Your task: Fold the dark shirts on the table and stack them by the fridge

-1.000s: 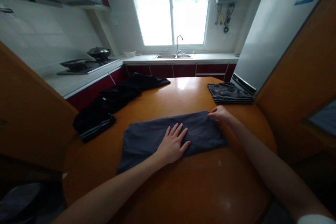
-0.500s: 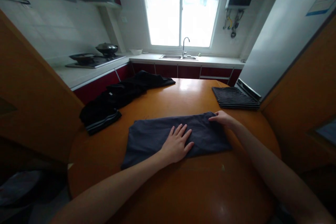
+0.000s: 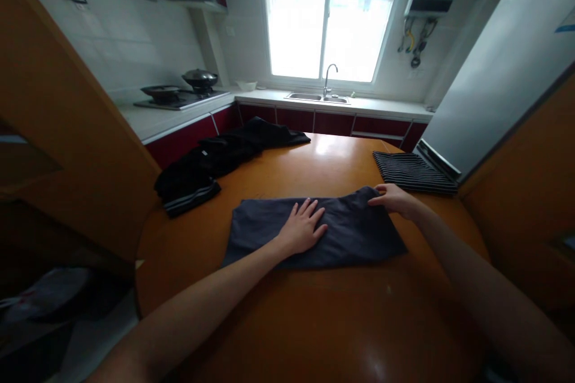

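Note:
A dark blue-grey cloth garment (image 3: pixel 350 233), folded into a long rectangle, lies across the wooden table in front of me; its exact kind does not show. My left hand (image 3: pixel 302 228) rests flat on its middle with the fingers spread. At the far right corner, my right hand (image 3: pixel 390 198) pinches the fabric between thumb and fingers, and that corner is slightly raised. My left forearm covers part of the near left edge of the cloth.
Dark clothes (image 3: pixel 224 152) lie heaped along the table's (image 3: pixel 305 305) left far side. A folded striped cloth (image 3: pixel 415 172) sits at the right, by the fridge (image 3: pixel 498 72). Beyond are a stove with pans (image 3: pixel 200 79) and a sink (image 3: pixel 305 96).
The garment's far right corner is lifted a little higher by my right hand. My left hand stays flat on the cloth. The whole view has shifted slightly.

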`<state>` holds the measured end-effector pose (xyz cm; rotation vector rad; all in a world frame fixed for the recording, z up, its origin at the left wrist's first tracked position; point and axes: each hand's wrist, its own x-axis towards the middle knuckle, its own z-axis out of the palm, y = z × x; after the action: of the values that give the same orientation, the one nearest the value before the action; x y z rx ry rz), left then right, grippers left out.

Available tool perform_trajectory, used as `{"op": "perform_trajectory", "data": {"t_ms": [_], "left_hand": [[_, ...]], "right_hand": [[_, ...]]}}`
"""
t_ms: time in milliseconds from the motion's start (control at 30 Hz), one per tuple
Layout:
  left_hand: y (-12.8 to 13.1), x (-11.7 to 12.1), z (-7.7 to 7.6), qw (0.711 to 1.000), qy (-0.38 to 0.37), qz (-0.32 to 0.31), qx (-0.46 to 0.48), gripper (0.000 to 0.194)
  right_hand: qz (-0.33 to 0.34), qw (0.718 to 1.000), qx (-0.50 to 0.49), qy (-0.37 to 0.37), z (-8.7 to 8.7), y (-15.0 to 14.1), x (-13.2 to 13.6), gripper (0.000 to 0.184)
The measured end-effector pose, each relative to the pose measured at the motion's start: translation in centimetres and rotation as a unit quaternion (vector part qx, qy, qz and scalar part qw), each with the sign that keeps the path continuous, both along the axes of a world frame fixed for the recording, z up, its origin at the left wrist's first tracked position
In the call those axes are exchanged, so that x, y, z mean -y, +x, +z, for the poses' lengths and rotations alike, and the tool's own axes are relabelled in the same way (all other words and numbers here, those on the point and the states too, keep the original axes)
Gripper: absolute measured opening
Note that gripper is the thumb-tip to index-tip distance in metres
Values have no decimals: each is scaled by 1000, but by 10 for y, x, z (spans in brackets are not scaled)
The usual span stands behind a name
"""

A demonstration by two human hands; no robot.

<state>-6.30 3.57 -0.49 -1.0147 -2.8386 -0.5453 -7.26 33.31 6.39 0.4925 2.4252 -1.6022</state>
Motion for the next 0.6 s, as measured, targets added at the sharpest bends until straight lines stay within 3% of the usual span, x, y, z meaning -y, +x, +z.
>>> {"op": "perform_trajectory", "data": {"t_ms": [100, 200, 267, 367, 433, 467, 533, 600], "left_hand": [[-2, -3, -3, 999, 45, -4, 12, 52], [0, -8, 7, 978, 199, 3, 59, 45], [-1, -8, 20, 926, 340, 19, 166, 45], [-4, 0, 36, 778, 509, 54, 363, 53], [-8, 8, 39, 699, 563, 78, 434, 57], [-10, 11, 38, 677, 578, 93, 446, 57], [-15, 16, 32, 661, 596, 134, 436, 54], [-19, 18, 22, 663, 603, 170, 410, 52]], "right_hand": [[-1, 999, -34, 3, 16, -5, 16, 48], [28, 997, -71, 26, 36, -9, 48, 62], [59, 993, -91, 38, 47, -11, 79, 70], [102, 989, -103, 31, 51, -12, 130, 81], [133, 988, -79, -20, 46, -14, 160, 90], [153, 985, -61, -57, 41, -14, 171, 92], [183, 975, -36, -119, 30, -15, 182, 83], [176, 977, -56, -111, 18, -13, 178, 53]]}}
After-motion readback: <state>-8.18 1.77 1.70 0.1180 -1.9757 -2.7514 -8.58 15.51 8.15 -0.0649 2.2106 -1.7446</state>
